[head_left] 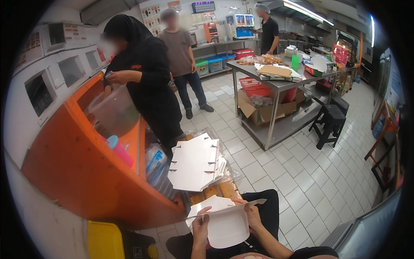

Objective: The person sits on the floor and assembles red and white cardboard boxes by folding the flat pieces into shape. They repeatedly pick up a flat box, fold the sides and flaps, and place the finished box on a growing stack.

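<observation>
A white cardboard box blank [227,228] is held over my lap, its far side folded up. My left hand [200,227] grips its left edge, thumb on the inner face. On the opposite edge, my right hand [253,215] is closed with its fingers partly behind the card. Just beyond lie a few more white blanks [214,202] on a wooden bench [227,191]. A taller stack of flat, notched white blanks [196,163] rests farther along the same bench, on clear plastic wrapping.
An orange counter [82,172] curves along the left, where a person in black [146,77] stands beside a clear tub [115,110]. A yellow-lidded bin [105,240] is near my left. Ahead right stand a steel table [280,82] and black stools [330,118]. Two other people are farther back.
</observation>
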`<state>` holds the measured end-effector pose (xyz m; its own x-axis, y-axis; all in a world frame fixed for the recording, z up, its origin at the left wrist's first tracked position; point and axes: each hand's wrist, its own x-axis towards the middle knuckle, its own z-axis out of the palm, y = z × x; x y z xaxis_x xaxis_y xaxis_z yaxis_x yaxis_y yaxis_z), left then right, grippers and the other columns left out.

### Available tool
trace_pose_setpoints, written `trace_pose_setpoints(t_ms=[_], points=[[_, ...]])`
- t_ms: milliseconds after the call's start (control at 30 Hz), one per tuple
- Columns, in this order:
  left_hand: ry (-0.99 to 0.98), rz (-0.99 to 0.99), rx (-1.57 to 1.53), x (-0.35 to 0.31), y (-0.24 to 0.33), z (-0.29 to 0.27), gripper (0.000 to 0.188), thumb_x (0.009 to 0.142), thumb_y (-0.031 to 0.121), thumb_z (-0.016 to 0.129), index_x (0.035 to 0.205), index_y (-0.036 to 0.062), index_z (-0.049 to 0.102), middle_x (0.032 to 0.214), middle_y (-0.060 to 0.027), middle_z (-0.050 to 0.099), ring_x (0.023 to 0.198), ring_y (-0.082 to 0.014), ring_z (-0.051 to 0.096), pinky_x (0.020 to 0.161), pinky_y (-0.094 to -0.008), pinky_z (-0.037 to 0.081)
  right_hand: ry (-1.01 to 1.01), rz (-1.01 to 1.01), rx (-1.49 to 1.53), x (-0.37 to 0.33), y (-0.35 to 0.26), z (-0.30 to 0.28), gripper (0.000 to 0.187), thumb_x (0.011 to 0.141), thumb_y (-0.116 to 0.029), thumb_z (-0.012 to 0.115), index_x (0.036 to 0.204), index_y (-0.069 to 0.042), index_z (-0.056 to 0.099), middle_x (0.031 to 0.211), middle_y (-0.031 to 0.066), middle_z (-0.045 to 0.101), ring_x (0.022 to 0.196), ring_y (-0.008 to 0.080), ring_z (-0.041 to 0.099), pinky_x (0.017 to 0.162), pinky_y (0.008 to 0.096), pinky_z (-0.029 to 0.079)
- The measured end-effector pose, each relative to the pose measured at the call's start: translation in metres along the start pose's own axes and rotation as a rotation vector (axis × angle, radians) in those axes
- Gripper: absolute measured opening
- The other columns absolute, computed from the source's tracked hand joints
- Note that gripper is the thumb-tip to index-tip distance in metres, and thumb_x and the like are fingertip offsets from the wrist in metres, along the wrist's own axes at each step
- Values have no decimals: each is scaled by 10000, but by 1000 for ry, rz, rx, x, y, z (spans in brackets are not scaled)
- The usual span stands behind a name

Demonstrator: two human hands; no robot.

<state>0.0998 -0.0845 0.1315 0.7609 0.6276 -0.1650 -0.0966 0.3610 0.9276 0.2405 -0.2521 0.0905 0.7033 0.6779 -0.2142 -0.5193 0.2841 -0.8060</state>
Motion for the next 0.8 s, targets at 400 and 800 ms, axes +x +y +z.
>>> trace_pose_setpoints(t_ms=[400,800], points=[[-94,259,77,18,38,-4,694,934,390,704,1452,5,446,1481,-150,470,1398,-245,404,1143,-391,315,175,-234,-78,23,-20,28,228,1056,-220,527,1153,-43,633,1088,27,650,989,109,617,868,258,493],[-195,571,372,63,77,-60,810,801,50,794,1472,38,340,1458,-155,465,1353,-284,470,1117,-450,417,-343,-21,-86,97,-72,59,766,1010,-575,457,1526,-18,356,1513,114,456,1348,198,466,1115,327,380]])
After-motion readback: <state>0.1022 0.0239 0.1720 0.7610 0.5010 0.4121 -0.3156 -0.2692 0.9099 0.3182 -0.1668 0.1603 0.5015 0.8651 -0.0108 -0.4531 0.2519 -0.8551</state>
